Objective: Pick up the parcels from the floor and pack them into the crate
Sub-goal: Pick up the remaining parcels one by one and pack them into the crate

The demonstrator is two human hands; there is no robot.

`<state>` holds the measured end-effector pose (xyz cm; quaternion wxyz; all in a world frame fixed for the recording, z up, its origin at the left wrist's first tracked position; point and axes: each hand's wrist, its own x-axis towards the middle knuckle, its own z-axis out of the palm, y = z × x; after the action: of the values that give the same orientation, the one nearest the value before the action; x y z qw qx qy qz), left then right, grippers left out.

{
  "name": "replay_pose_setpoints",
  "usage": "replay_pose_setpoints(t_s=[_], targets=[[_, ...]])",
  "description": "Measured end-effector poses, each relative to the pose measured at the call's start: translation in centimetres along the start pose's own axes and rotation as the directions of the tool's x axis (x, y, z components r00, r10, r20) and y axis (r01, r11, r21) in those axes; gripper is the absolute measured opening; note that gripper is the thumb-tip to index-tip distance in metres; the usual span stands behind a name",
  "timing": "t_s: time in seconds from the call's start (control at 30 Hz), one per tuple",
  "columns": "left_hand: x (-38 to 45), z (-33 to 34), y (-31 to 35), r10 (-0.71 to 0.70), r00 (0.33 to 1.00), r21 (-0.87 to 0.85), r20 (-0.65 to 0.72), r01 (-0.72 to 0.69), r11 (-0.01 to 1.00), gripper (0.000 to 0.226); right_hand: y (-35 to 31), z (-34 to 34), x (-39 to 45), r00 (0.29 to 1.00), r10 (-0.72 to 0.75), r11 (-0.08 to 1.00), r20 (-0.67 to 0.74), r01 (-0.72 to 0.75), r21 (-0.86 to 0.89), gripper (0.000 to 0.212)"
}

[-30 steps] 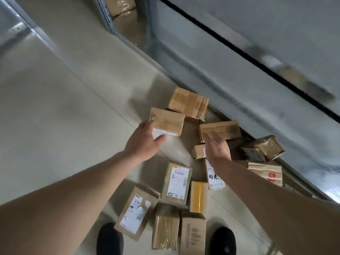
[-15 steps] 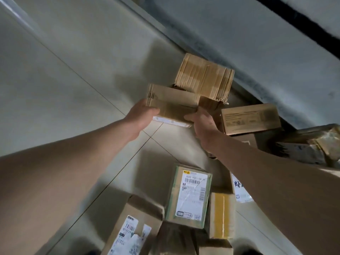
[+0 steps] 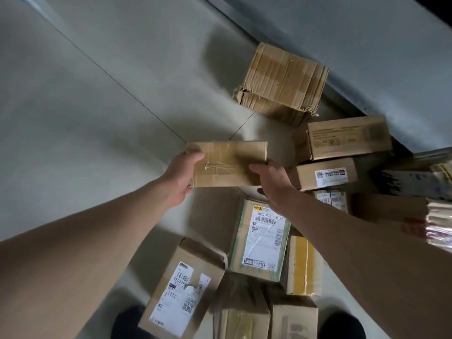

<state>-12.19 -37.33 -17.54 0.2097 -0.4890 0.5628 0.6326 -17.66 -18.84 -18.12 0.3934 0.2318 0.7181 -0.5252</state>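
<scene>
Head camera, looking down: we hold a flat cardboard parcel [image 3: 227, 163] between both hands, raised above the grey tiled floor [image 3: 85, 106]. Our left hand [image 3: 179, 176] grips its left end, thumb on the top face and fingers curled underneath. Our right hand [image 3: 271, 179] grips the lower right corner the same way.

Its top face is criss-crossed with clear tape, which looks slick, so we judge the end edges a surer hold than the face. It appears stiff and keeps its shape; going by its thinness, it is probably light, though we cannot see what is inside.

More parcels lie on the floor below and to the right. A ribbed box with torn corners [image 3: 283, 79] sits near the wall edge of the floor. A long box [image 3: 347, 137] lies just beyond our right hand. A green-edged parcel with a barcode label [image 3: 261, 241] lies under our right forearm, touching a yellow-taped box [image 3: 302, 265]. A box with a torn white label [image 3: 183, 292] lies nearest us, below our left forearm.

We cannot see the crate.
</scene>
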Motion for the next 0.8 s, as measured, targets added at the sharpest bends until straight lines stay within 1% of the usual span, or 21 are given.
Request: replay_pose_setpoints(t_s=[0.03, 0.1, 0.13, 0.23, 0.3, 0.33, 0.37, 0.4, 0.43, 0.47, 0.53, 0.6, 0.67, 0.73, 0.8], targets=[[-0.4, 0.0, 0.2, 0.015, 1.000, -0.040, -0.018, -0.016, 0.999, 0.017, -0.2, 0.1, -0.3, 1.000, -0.010, 1.000, -0.010, 0.010, 0.013, 0.019], [-2.0, -0.1, 1.1, 0.055, 0.998, -0.087, -0.026, -0.057, 0.995, 0.025, -0.8, -0.3, -1.3, 0.999, -0.018, 0.997, -0.040, 0.021, 0.068, 0.063], [-3.0, -0.1, 1.6, 0.076, 0.997, -0.100, -0.025, -0.078, 0.992, 0.028, -1.1, -0.6, -2.0, 0.998, -0.026, 0.995, -0.052, 0.031, 0.090, 0.074], [-7.4, -0.2, 3.2, 0.093, 0.995, -0.130, -0.044, -0.098, 0.987, 0.030, -1.9, -2.8, -4.7, 0.998, -0.041, 0.984, -0.046, 0.048, 0.170, 0.081], [-11.0, 0.3, 4.3, 0.098, 0.994, -0.121, -0.048, -0.103, 0.987, 0.035, -2.8, -4.8, -7.5, 0.999, -0.014, 0.983, -0.037, 0.021, 0.181, 0.091], [-13.1, 0.7, 4.9, 0.105, 0.993, -0.104, -0.050, -0.110, 0.989, 0.033, -4.0, -5.8, -9.8, 0.999, -0.004, 0.984, -0.033, 0.010, 0.177, 0.088], [-15.4, 1.2, 5.4, 0.119, 0.991, -0.082, -0.054, -0.123, 0.989, 0.026, -5.1, -7.0, -12.1, 0.999, -0.018, 0.984, -0.037, 0.024, 0.174, 0.072], [-17.8, 1.8, 6.0, 0.144, 0.988, -0.059, -0.055, -0.147, 0.987, 0.018, -6.1, -8.3, -14.3, 0.998, -0.040, 0.985, -0.040, 0.046, 0.165, 0.048], [-20.3, 2.5, 6.5, 0.172, 0.984, -0.036, -0.048, -0.173, 0.984, 0.011, -7.0, -9.8, -16.5, 0.998, -0.057, 0.987, -0.024, 0.060, 0.150, 0.032], [-22.7, 3.2, 7.1, 0.200, 0.979, -0.017, -0.038, -0.201, 0.980, 0.011, -7.6, -11.4, -18.3, 0.998, -0.059, 0.991, -0.006, 0.059, 0.124, 0.033], [-27.4, 4.9, 8.4, 0.223, 0.975, -0.009, -0.009, -0.223, 0.975, 0.024, -8.6, -14.6, -22.0, 0.998, -0.050, 0.996, 0.041, 0.047, 0.079, 0.043], [-32.0, 7.0, 9.3, 0.224, 0.974, -0.003, 0.022, -0.224, 0.975, 0.034, -9.4, -18.0, -25.9, 0.997, -0.044, 0.999, 0.062, 0.042, 0.032, 0.048], [-36.2, 9.4, 9.8, 0.226, 0.973, 0.013, 0.046, -0.227, 0.974, 0.036, -9.8, -21.5, -29.4, 0.998, -0.039, 0.999, 0.059, 0.038, 0.016, 0.051], [-39.5, 12.0, 10.1, 0.217, 0.974, 0.019, 0.067, -0.218, 0.976, 0.033, -10.0, -24.9, -32.8, 0.998, -0.055, 0.998, 0.020, 0.055, 0.012, 0.047], [-42.2, 14.8, 9.9, 0.213, 0.970, 0.042, 0.118, -0.219, 0.975, 0.026, -9.6, -28.3, -35.7, 0.997, -0.066, 0.997, -0.040, 0.067, 0.049, 0.036]])
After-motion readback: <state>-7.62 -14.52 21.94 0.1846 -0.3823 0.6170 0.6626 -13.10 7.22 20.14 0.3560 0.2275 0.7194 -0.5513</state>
